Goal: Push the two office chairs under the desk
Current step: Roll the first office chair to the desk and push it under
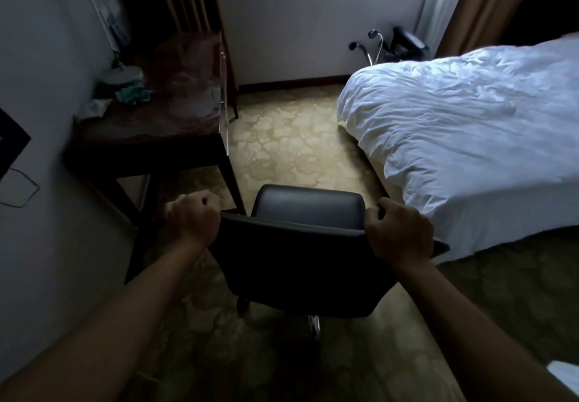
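Observation:
A black office chair (300, 260) stands on the carpet in front of me, its backrest towards me and its seat facing away. My left hand (191, 218) grips the left top corner of the backrest. My right hand (398, 229) grips the right top corner. The dark wooden desk (163, 132) stands against the left wall, just ahead and left of the chair. A second office chair (404, 45) lies tipped over by the far wall under the window, its wheeled base in the air, partly hidden behind the bed.
A bed with a white duvet (470, 138) fills the right side. On the desk sit a round lamp base (123, 75), a teal cloth and crumpled paper. Patterned carpet (288, 138) runs between desk and bed. Curtains hang beside the window.

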